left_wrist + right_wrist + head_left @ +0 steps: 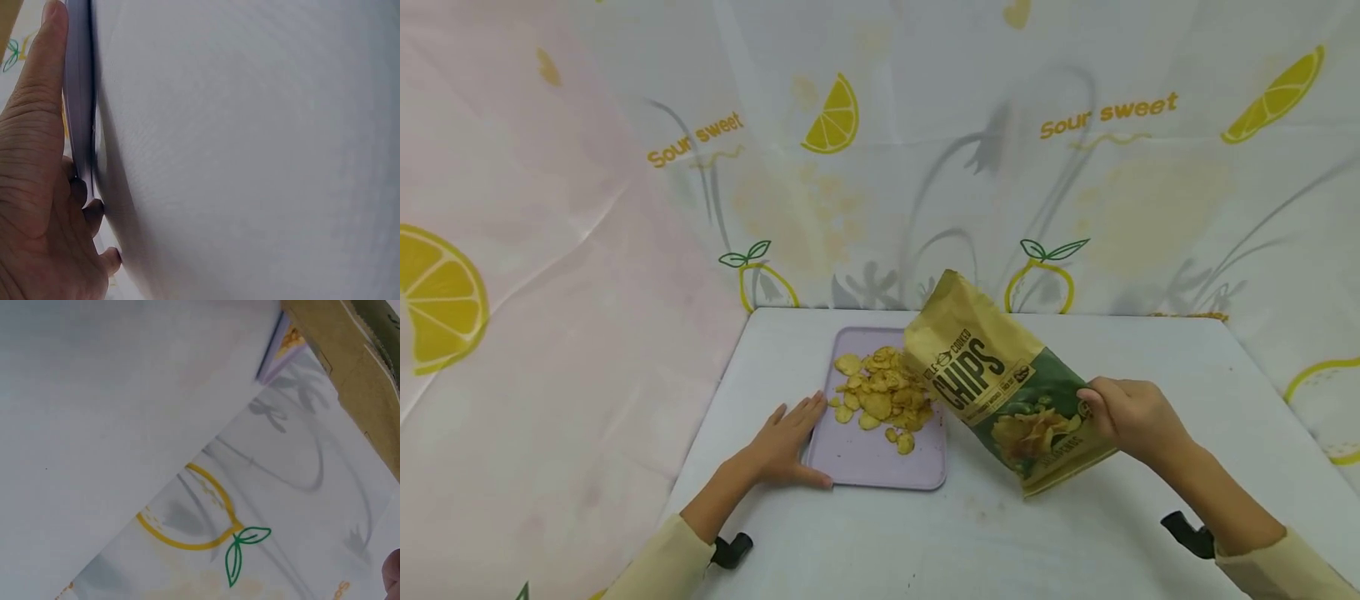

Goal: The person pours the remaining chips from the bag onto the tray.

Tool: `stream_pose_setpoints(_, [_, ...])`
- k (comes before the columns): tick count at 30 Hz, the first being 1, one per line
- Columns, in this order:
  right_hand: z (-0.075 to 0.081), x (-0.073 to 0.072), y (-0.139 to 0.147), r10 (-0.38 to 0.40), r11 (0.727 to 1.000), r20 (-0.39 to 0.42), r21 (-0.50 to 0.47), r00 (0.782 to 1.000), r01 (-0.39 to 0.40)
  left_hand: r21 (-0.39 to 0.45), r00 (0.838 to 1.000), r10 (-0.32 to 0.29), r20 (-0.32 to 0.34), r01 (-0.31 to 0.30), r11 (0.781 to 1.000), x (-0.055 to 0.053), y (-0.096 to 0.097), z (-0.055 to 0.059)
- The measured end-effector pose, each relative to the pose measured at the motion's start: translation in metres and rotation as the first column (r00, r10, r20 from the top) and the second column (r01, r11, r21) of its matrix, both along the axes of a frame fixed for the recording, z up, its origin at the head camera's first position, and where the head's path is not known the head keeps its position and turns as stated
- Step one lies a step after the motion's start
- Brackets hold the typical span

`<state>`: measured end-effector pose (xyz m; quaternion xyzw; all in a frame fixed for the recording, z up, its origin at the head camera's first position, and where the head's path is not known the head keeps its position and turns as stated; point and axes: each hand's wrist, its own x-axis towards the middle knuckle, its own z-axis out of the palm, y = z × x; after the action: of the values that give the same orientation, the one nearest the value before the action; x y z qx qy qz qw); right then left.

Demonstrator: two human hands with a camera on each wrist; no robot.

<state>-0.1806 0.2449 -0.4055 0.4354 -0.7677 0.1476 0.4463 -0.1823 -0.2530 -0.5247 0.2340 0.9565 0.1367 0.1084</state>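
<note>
A lilac rectangular tray (880, 473) lies on the table with a loose heap of potato chips (878, 398) over its far and middle part. My left hand (784, 446) rests against the tray's near left corner, fingers spread along the left side and thumb at the front edge. In the left wrist view, that hand (31, 169) touches the tray's side (79, 87). My right hand (1138, 417) grips the lower right side of a gold and green chip bag (992, 383). The bag leans left, its top end over the tray's right side; its mouth is hidden.
The white table (1060, 533) reaches back to a hanging cloth (895, 192) printed with lemons. A pink-tinted part of the cloth (550, 333) stands along the left side. Faint brownish specks (983, 507) mark the tabletop in front of the bag.
</note>
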Motion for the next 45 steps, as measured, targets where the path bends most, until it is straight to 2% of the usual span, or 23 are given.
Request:
stream_pose_setpoints(8, [-0.004, 0.001, 0.000, 0.025, 1.000, 0.025, 0.018, 0.999, -0.026, 0.009, 1.000, -0.006, -0.009, 0.006, 1.000, 0.000, -0.001, -0.003])
stream_pose_setpoints(12, [-0.010, 0.001, 0.001, 0.009, 1.000, 0.028, 0.017, 1.000, -0.009, 0.013, 1.000, -0.006, -0.028, 0.007, 1.000, 0.000, -0.001, -0.003])
stream_pose_setpoints(19, [-0.016, 0.001, 0.003, -0.019, 1.000, 0.056, 0.010, 0.998, 0.018, 0.005, 1.000, -0.002, -0.010, 0.002, 1.000, 0.001, 0.002, -0.001])
stream_pose_setpoints(25, [-0.012, 0.002, 0.006, -0.033, 0.999, 0.029, 0.016, 0.999, 0.033, 0.001, 1.000, -0.005, -0.013, 0.005, 1.000, 0.001, 0.001, -0.001])
stream_pose_setpoints(30, [-0.005, 0.001, 0.009, -0.048, 0.997, -0.019, -0.064, 0.999, 0.047, 0.005, 1.000, -0.016, -0.013, 0.016, 1.000, -0.002, -0.001, 0.002])
stream_pose_setpoints(38, [-0.009, -0.001, 0.004, 0.021, 1.000, 0.054, 0.009, 0.998, -0.022, 0.012, 1.000, -0.014, -0.011, 0.014, 1.000, -0.003, -0.001, 0.003])
stream_pose_setpoints(45, [-0.010, 0.001, 0.002, -0.010, 1.000, 0.041, -0.012, 0.999, 0.010, 0.007, 1.000, -0.009, -0.011, 0.009, 1.000, 0.000, 0.000, 0.000])
